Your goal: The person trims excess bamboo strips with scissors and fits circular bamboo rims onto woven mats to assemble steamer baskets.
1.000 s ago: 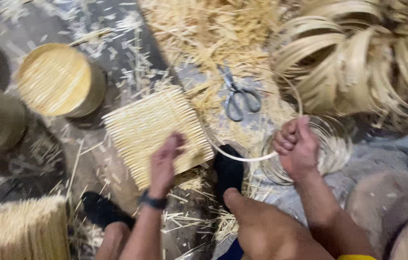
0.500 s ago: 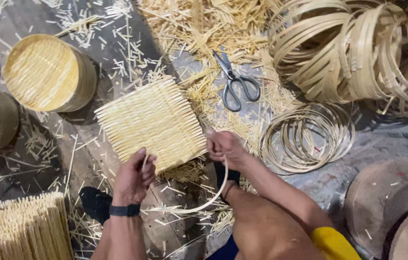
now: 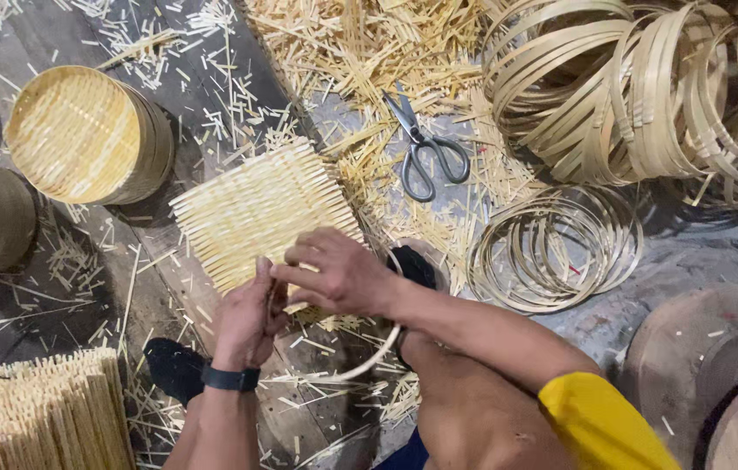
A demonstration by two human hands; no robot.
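Partly hidden under both gripping hands, left hand point(image 3: 247, 315) and right hand point(image 3: 340, 274), a bamboo hoop point(image 3: 367, 361) meets the woven mat point(image 3: 257, 209).

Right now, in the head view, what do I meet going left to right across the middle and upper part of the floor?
Round woven basket → square woven mat → scissors → flat coil of thin hoops → big pile of bamboo hoops.

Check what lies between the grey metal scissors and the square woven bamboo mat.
Head view: loose bamboo splinters litter the floor between grey metal scissors and square woven bamboo mat.
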